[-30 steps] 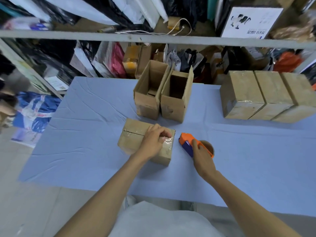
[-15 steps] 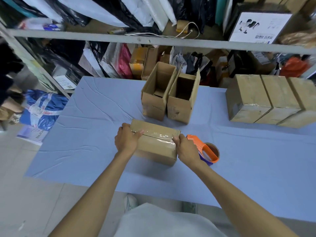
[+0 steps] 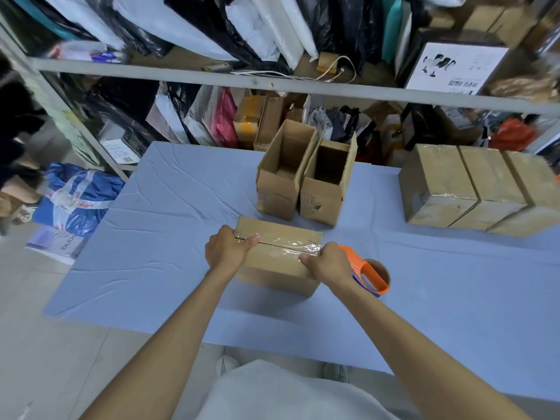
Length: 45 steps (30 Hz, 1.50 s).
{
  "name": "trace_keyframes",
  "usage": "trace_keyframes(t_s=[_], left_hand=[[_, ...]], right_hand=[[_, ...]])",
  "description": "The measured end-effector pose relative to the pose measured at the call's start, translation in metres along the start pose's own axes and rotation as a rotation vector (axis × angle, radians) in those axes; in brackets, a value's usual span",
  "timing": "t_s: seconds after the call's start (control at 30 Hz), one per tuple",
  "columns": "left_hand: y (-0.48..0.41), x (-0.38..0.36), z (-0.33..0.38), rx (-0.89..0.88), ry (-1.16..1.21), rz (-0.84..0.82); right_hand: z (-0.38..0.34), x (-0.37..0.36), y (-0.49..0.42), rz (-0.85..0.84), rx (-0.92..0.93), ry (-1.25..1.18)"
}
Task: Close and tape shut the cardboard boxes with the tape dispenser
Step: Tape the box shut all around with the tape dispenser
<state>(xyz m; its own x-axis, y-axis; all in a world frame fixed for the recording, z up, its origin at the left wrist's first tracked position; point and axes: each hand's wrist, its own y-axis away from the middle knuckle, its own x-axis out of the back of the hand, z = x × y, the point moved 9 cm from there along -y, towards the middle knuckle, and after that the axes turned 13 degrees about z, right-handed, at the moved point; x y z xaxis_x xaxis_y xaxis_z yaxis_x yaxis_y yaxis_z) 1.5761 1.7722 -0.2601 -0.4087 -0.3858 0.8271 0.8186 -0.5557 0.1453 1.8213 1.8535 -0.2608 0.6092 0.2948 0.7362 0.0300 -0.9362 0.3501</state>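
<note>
We saw the closed brown cardboard box (image 3: 278, 259) lying on the blue-clothed bench (image 3: 151, 253), near the middle and towards the near edge. Its long axis ran left to right, the left end swung a little farther away than the right. A strip of clear glossy tape (image 3: 291, 242) followed the top seam along that axis.

The left hand (image 3: 227, 250) gripped the left end, and the right hand (image 3: 328, 263) gripped the right end. Each thumb lay on top by the tape. The fingers (image 3: 224, 233) curled over the ends and down the end faces, where we could not see them.

The orange and blue tape dispenser (image 3: 371, 275) lay just right of the box. The right hand partly covered it, and we could not tell if they touched.

Two open cardboard boxes (image 3: 283, 177) stood side by side just beyond the far side of the closed box, with a narrow gap between. Three taped cardboard boxes (image 3: 472, 189) sat in a row well apart at the far right, the last one cut off by the frame. Bare cloth lay to the left, in front of the box, and right of the dispenser.

A cluttered metal shelf rack (image 3: 272, 86) stood behind the bench, its bags too jumbled to tell apart.
</note>
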Motion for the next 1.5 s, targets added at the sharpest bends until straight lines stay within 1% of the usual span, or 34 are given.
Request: trace_keyframes(t_s=[0.1, 0.23, 0.4, 0.53, 0.6, 0.67, 0.7, 0.77, 0.8, 0.83, 0.87, 0.93, 1.0, 1.07, 1.13, 1.17, 1.23, 1.3, 1.37, 1.43, 1.5], left_hand=[[0.0, 0.0, -0.002, 0.02, 0.007, 0.007], [0.001, 0.002, -0.008, 0.043, 0.035, 0.036], [0.004, 0.003, -0.007, 0.053, 0.067, 0.075], [0.0, 0.004, -0.002, 0.022, 0.067, 0.025], [-0.005, 0.008, -0.003, 0.017, 0.134, -0.019], [-0.011, 0.017, -0.006, 0.063, 0.315, -0.025], [-0.014, 0.025, -0.005, 0.053, 0.369, 0.011], [-0.018, 0.039, 0.005, -0.045, 0.342, 0.112], [-0.018, 0.042, 0.012, -0.085, 0.344, 0.137], [-0.018, 0.042, 0.02, -0.113, 0.365, 0.127], [-0.019, 0.039, 0.027, -0.127, 0.388, 0.093], [-0.024, 0.026, 0.032, -0.107, 0.403, -0.03], [-0.026, 0.01, 0.027, -0.076, 0.333, -0.175], [-0.015, -0.013, 0.015, -0.046, 0.228, -0.357], [0.01, -0.043, 0.003, -0.047, 0.164, -0.56], [0.019, -0.055, -0.002, -0.072, 0.151, -0.612], [0.027, -0.064, -0.005, -0.102, 0.2, -0.593], [0.028, -0.067, -0.009, -0.063, 0.254, -0.557], [0.031, -0.067, -0.01, -0.034, 0.269, -0.556], [0.036, -0.065, -0.008, -0.05, 0.243, -0.539], [0.039, -0.06, -0.006, -0.087, 0.186, -0.485]], right_hand=[[0.0, 0.003, -0.002, 0.0, -0.008, 0.007], [-0.003, 0.004, -0.003, 0.099, 0.022, 0.138], [-0.001, 0.006, -0.006, 0.129, 0.038, 0.099], [-0.001, 0.009, -0.004, 0.129, 0.064, 0.065], [0.004, 0.012, -0.005, 0.131, 0.062, 0.031], [0.01, 0.019, -0.007, 0.14, 0.057, 0.002], [0.013, 0.022, -0.007, 0.14, 0.061, -0.01], [0.015, 0.024, -0.008, 0.123, 0.071, -0.048], [0.016, 0.024, -0.009, 0.11, 0.085, -0.066], [0.015, 0.024, -0.009, 0.096, 0.112, -0.085], [0.012, 0.025, -0.008, 0.077, 0.153, -0.113], [0.003, 0.026, -0.006, 0.017, 0.267, -0.223], [-0.004, 0.027, -0.001, -0.07, 0.368, -0.355], [-0.009, 0.027, 0.004, -0.143, 0.434, -0.424], [-0.006, 0.025, 0.004, -0.141, 0.449, -0.417], [-0.003, 0.024, 0.003, -0.108, 0.449, -0.396], [0.005, 0.025, -0.002, -0.008, 0.422, -0.331], [0.013, 0.027, -0.007, 0.094, 0.356, -0.219], [0.019, 0.027, -0.009, 0.146, 0.279, -0.132], [0.017, 0.027, -0.007, 0.181, 0.257, -0.169], [0.015, 0.025, -0.004, 0.163, 0.228, -0.275]])
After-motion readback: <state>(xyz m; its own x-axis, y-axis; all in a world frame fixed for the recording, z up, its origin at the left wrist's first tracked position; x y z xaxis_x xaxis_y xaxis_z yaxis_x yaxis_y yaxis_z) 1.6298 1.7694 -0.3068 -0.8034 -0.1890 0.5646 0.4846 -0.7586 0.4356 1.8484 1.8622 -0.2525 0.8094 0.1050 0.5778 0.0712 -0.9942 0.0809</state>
